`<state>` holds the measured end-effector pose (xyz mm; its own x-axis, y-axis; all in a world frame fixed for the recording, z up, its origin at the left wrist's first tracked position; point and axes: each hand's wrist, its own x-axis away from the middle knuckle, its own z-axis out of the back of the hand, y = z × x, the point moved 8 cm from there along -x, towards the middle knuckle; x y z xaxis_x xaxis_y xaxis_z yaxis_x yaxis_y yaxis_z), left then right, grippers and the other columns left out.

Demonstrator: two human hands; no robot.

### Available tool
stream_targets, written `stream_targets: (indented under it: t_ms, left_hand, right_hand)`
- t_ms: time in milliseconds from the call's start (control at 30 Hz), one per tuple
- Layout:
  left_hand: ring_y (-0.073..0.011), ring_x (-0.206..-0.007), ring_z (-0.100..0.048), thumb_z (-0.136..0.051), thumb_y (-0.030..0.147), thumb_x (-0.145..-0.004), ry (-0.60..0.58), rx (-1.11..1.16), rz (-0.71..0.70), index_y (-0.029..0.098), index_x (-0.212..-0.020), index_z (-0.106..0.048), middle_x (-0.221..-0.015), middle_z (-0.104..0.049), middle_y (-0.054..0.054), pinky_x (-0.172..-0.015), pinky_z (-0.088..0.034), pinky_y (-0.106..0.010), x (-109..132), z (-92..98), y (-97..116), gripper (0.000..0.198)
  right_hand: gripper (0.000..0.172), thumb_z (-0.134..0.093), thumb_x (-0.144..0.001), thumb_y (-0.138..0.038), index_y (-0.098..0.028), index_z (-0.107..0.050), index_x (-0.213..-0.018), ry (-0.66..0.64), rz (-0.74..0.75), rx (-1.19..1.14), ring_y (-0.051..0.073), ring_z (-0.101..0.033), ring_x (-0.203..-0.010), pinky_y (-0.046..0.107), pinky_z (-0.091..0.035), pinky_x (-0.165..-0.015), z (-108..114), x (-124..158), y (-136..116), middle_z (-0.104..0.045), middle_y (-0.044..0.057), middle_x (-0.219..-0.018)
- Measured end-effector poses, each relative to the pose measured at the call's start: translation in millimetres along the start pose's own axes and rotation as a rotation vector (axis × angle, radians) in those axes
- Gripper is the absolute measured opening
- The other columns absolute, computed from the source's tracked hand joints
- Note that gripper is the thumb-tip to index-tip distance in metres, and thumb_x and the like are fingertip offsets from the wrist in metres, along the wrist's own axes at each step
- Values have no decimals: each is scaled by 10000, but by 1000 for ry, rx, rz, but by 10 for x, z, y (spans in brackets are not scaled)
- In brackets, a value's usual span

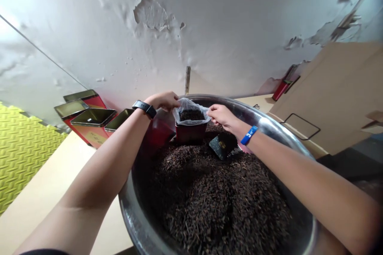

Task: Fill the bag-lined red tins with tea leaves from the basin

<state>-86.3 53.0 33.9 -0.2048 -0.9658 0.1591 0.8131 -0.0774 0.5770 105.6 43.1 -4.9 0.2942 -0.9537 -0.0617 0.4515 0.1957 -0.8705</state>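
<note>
A big metal basin (pixel 278 131) in front of me is heaped with dark loose tea leaves (pixel 209 195). A red tin (pixel 190 132) stands in the tea at the far side, lined with a clear plastic bag (pixel 188 105) that holds tea. My left hand (pixel 163 100), with a black watch on its wrist, pinches the bag's left rim. My right hand (pixel 220 115), with a blue wristband, pinches the bag's right rim. A dark scoop (pixel 222 145) lies in the tea just below my right wrist.
Several open red tins (pixel 92 121) stand on the pale table (pixel 44 191) to the left of the basin. A large cardboard box (pixel 338 95) sits at the right. A peeling white wall rises behind. Yellow foam matting (pixel 20 147) lies at far left.
</note>
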Motion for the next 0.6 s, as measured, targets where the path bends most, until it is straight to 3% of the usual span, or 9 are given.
stream_targets:
  t_ms: [133,200,367,500,600]
  left_hand:
    - [-72,-423,-353,-584,205,-670,326,77,30,137,-781,-662,-503,-466,10,-441,-265,-229,9,243,44,151]
    - [-62,-434,-355,-572,168,-667,395,158,13,140,-771,-668,-568,-507,-3,-444,-260,-225,21,290,55,145]
    - [-57,-451,-381,-539,127,-665,394,300,-47,140,-726,-645,-590,-499,-5,-441,-241,-213,26,291,44,123]
    - [-43,-415,-324,-535,132,-677,401,392,-52,137,-721,-603,-533,-404,22,-427,-205,-210,11,305,1,81]
    - [-37,-415,-315,-523,128,-683,409,421,-112,139,-726,-583,-543,-388,25,-425,-206,-206,0,312,39,75]
  right_hand:
    - [173,-470,-731,-108,-156,-525,-888,251,90,-123,45,-266,-331,189,-173,-343,274,65,-217,-307,-86,-426]
    - [212,-457,-739,-104,-143,-548,-927,260,70,-174,45,-258,-314,192,-168,-337,314,96,-238,-314,-85,-402]
    - [284,-457,-768,-136,-132,-616,-1004,5,-6,-152,40,-257,-309,193,-143,-335,191,124,-223,-360,-61,-391]
    - [329,-414,-742,-91,-81,-629,-992,81,85,-198,33,-240,-298,195,-152,-334,298,121,-309,-352,-61,-370]
    - [367,-396,-742,-106,-79,-616,-1034,64,116,-201,41,-245,-285,202,-162,-323,289,106,-341,-363,-59,-354]
